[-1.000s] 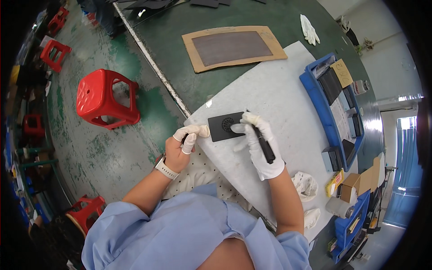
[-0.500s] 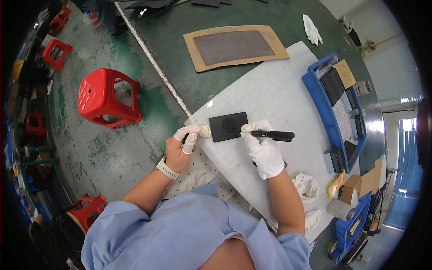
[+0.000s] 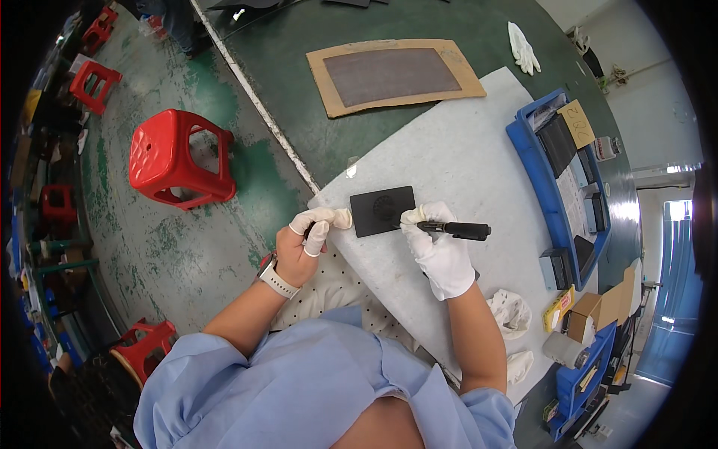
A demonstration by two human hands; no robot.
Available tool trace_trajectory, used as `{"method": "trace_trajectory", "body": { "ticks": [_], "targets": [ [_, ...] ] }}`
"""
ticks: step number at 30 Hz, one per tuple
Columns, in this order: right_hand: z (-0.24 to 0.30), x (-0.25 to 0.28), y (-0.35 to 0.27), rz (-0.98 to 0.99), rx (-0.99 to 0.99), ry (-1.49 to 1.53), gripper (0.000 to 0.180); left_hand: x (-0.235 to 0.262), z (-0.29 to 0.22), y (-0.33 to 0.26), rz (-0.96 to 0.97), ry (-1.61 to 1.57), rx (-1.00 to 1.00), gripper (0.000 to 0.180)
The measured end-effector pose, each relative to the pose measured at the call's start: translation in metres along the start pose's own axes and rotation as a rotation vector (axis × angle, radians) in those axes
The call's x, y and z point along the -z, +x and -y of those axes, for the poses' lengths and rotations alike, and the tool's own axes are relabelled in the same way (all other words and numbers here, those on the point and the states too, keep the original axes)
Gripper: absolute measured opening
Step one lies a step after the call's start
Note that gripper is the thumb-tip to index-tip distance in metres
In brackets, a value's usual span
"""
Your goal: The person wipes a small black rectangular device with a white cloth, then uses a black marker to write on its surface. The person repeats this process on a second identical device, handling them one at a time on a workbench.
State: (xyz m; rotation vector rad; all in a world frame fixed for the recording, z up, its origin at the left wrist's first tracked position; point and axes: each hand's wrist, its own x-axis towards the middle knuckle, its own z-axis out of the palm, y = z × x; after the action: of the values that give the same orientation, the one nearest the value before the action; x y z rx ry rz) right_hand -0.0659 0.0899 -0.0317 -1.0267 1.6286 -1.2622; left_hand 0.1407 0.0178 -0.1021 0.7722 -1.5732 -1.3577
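Observation:
A flat black rectangular panel (image 3: 372,218) with a round patterned emblem lies on the white cloth. My right hand (image 3: 440,258), in a white glove, is closed around a black marker pen (image 3: 467,230). The pen's front end points left to the panel's right edge, and the gloved fingertips rest by that edge. Finger cots cover some fingers of my left hand (image 3: 304,243), which is curled at the panel's left side. One covered fingertip is at or against that edge. A small dark thing shows between the curled fingers, too hidden to name.
White cloth (image 3: 449,168) covers part of the green table (image 3: 280,71). Beyond it lies a cardboard-framed dark sheet (image 3: 393,77). To the right are a blue tray (image 3: 535,161) of dark parts, a yellow packet (image 3: 558,307) and a loose glove (image 3: 522,49). A red stool (image 3: 161,153) stands left.
The view has shifted very slightly. Both hands keep their places at the panel, and the pen's rear end has tipped slightly.

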Motion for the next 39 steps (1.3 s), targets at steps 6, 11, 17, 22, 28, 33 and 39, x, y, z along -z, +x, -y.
{"method": "trace_trajectory", "body": {
  "ticks": [6, 11, 17, 22, 28, 33, 39],
  "targets": [
    [-0.009, -0.001, 0.002, -0.024, 0.14, -0.105, 0.012, 0.0, -0.004, 0.0, -0.007, 0.013, 0.028, 0.023],
    [-0.004, 0.0, 0.001, -0.002, 0.064, -0.145, 0.011, -0.01, -0.023, -0.001, 0.006, 0.045, -0.096, 0.023],
    [0.014, 0.0, -0.001, -0.025, -0.268, 0.182, 0.01, -0.004, -0.015, 0.0, 0.059, 0.224, -0.085, 0.022],
    [-0.004, 0.0, 0.0, -0.019, -0.015, -0.026, 0.01, -0.005, -0.007, 0.001, 0.046, 0.181, -0.133, 0.022],
    [-0.011, -0.001, 0.002, -0.015, 0.114, -0.074, 0.01, -0.006, -0.008, -0.001, 0.037, 0.143, -0.091, 0.02],
    [-0.007, 0.001, 0.002, 0.022, 0.043, -0.073, 0.011, -0.005, -0.008, -0.001, 0.041, 0.147, -0.08, 0.02],
    [-0.006, 0.0, 0.0, -0.015, 0.038, -0.092, 0.009, -0.007, -0.014, 0.002, 0.058, 0.11, -0.088, 0.02]
  ]
}}
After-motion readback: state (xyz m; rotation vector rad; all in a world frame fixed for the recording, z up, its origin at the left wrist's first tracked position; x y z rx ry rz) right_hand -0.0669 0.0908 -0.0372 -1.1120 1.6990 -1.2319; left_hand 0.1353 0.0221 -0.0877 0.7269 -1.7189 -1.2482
